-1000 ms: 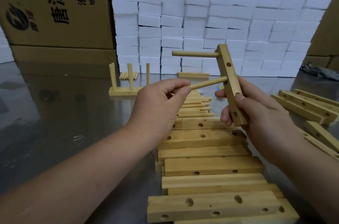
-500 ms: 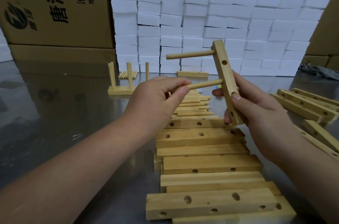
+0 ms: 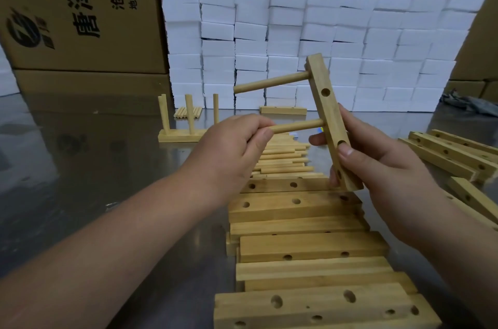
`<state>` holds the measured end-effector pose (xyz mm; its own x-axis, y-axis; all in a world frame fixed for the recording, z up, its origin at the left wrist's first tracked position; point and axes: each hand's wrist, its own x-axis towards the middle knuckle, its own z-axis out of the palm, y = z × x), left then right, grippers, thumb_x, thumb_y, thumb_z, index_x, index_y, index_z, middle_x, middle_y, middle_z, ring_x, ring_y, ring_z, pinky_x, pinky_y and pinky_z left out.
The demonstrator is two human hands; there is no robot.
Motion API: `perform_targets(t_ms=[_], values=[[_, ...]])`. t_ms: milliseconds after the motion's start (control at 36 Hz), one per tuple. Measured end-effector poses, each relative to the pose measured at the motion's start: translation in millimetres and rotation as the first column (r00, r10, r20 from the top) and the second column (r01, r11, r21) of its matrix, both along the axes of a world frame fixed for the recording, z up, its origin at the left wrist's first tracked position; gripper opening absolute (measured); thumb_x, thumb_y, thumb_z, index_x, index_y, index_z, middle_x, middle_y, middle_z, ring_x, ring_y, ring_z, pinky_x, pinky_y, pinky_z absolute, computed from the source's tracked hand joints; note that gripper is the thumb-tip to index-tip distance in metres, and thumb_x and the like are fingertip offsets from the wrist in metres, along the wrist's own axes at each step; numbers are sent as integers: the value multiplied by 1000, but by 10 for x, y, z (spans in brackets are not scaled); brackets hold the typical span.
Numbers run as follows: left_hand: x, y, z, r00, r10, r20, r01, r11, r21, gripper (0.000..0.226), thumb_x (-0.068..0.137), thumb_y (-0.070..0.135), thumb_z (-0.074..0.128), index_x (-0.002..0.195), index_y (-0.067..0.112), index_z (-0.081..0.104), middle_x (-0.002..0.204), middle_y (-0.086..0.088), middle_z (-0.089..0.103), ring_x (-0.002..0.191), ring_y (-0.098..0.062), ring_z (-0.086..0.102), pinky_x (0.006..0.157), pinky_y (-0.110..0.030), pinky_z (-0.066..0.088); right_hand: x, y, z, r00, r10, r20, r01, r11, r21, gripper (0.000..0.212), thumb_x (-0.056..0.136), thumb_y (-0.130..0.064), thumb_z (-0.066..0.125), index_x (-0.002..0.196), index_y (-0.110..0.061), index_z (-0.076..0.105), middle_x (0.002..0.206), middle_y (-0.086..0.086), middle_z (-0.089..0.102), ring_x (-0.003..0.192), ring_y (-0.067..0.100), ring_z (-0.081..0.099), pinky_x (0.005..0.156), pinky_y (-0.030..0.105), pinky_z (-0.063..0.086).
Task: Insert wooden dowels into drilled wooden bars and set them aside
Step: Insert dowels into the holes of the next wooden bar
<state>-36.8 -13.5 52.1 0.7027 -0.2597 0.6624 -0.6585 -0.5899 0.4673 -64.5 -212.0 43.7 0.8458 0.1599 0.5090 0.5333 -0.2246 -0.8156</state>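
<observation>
My right hand [image 3: 382,167] grips a drilled wooden bar [image 3: 328,113] held nearly upright above the table. An upper dowel [image 3: 269,83] sticks out of the bar to the left. My left hand [image 3: 229,151] pinches the free end of a second dowel [image 3: 296,125], whose other end sits in the bar's middle hole. Below the hands lies a heap of loose dowels [image 3: 283,159], and a row of drilled bars [image 3: 296,204] runs toward me.
A finished bar with three upright dowels [image 3: 186,129] stands at the back left, with a small bundle of dowels [image 3: 186,113] behind it. More bars [image 3: 452,153] lie at the right. White foam blocks [image 3: 323,45] and cardboard boxes [image 3: 80,10] wall the back.
The second dowel has gone a little deeper into the bar's middle hole. Both hands and the bar have stayed almost in place.
</observation>
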Motion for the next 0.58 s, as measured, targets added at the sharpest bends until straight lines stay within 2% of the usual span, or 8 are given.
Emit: perform_targets(t_ms=[167, 250, 333, 389, 472, 583], values=[[4, 21, 17, 996, 15, 92, -21, 998, 64, 22, 93, 26, 45, 99, 16, 64, 69, 17, 47, 73, 8, 45, 60, -6, 33, -26, 17, 23, 1000, 22, -8, -22, 999, -29, 46, 91, -16, 46, 122, -50, 45, 101, -17, 68, 64, 6, 58, 63, 14, 50], [-6, 16, 15, 996, 11, 90, -15, 999, 44, 20, 94, 25, 46, 95, 18, 64, 65, 15, 48, 70, 5, 46, 58, -7, 34, -50, 30, 39, 999, 38, -7, -38, 999, -14, 49, 78, -31, 48, 123, -49, 45, 101, -18, 68, 64, 3, 58, 61, 12, 49], [-28, -5, 5, 1000, -15, 8, 15, 1000, -3, 20, 89, 37, 39, 82, 35, 58, 59, 13, 50, 65, 5, 47, 54, -7, 34, -51, 30, 37, 998, 55, -6, -55, 998, -14, 57, 71, -35, 46, 127, -46, 42, 102, -19, 68, 66, -1, 58, 61, 12, 49], [-35, -7, 5, 999, -14, -46, 13, 1000, -24, 20, 84, 43, 35, 75, 40, 53, 61, 14, 53, 65, 4, 48, 53, -7, 35, -47, 18, 30, 998, 58, -14, -58, 998, -13, 57, 71, -35, 46, 128, -45, 43, 103, -20, 68, 68, -2, 59, 62, 13, 49], [-27, 6, 6, 992, -3, -122, -2, 999, -35, 27, 85, 44, 33, 72, 36, 55, 64, 8, 53, 66, 2, 48, 54, -8, 36, -52, 10, 23, 998, 56, -14, -56, 998, -34, 57, 71, -37, 47, 126, -48, 43, 104, -24, 67, 73, -5, 60, 63, 12, 49], [-10, 10, 4, 984, -6, -179, -5, 998, -63, 33, 87, 42, 35, 69, 29, 59, 56, 10, 46, 57, 6, 44, 49, -7, 34, -52, 11, 17, 999, 49, -18, -50, 998, -36, 53, 78, -30, 52, 127, -48, 41, 105, -28, 65, 73, -5, 61, 63, 10, 49]])
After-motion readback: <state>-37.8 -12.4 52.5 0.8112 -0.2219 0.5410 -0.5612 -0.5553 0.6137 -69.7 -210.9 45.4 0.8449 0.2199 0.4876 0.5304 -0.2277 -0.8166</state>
